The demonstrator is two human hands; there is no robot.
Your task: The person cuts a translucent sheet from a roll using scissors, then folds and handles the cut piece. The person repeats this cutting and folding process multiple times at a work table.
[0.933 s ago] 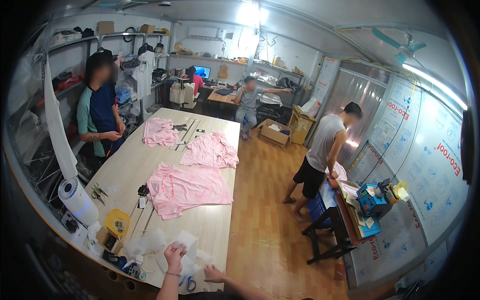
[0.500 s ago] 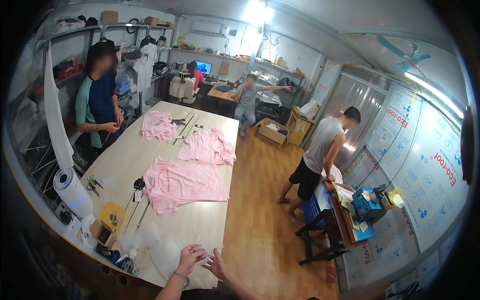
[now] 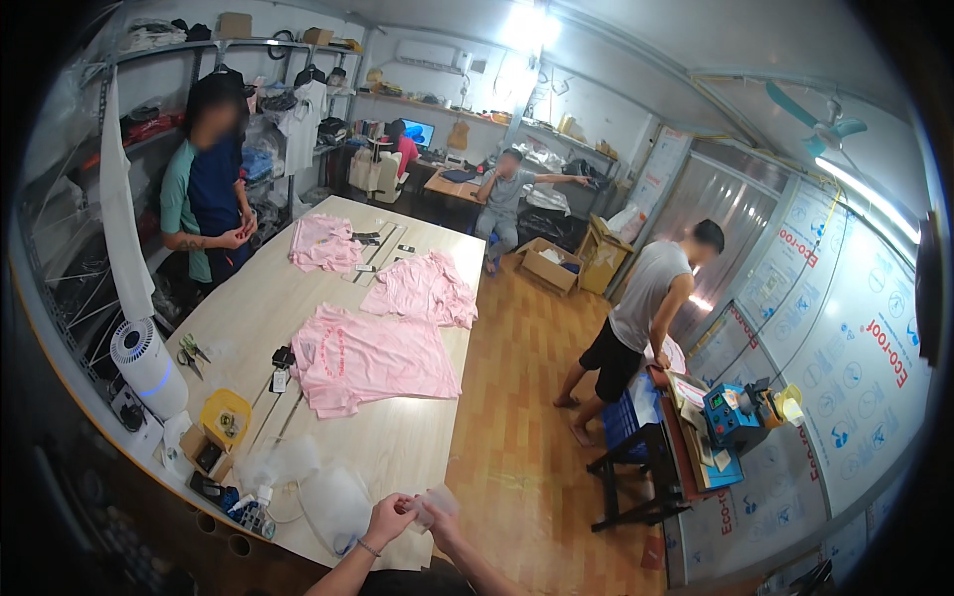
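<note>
Plastic bag (image 3: 434, 503), thin and clear, was pinched between the left hand (image 3: 390, 519) and right hand (image 3: 440, 528) at the near table (image 3: 397, 447) edge. With so light a pinch, the slick film looked likely to slip from the fingers or tear. More bags (image 3: 333, 502) lay just left of the grip and could have been dragged off.

Garment workshop, pink shirts (image 3: 370, 358) on worktable (image 3: 407, 447), heat press (image 3: 740, 417)

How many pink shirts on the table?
3. The near pink shirt lies spread flat mid-table, the middle pink shirt lies rumpled beyond it, and the far pink shirt lies by the standing person. None looks hidden.
</note>
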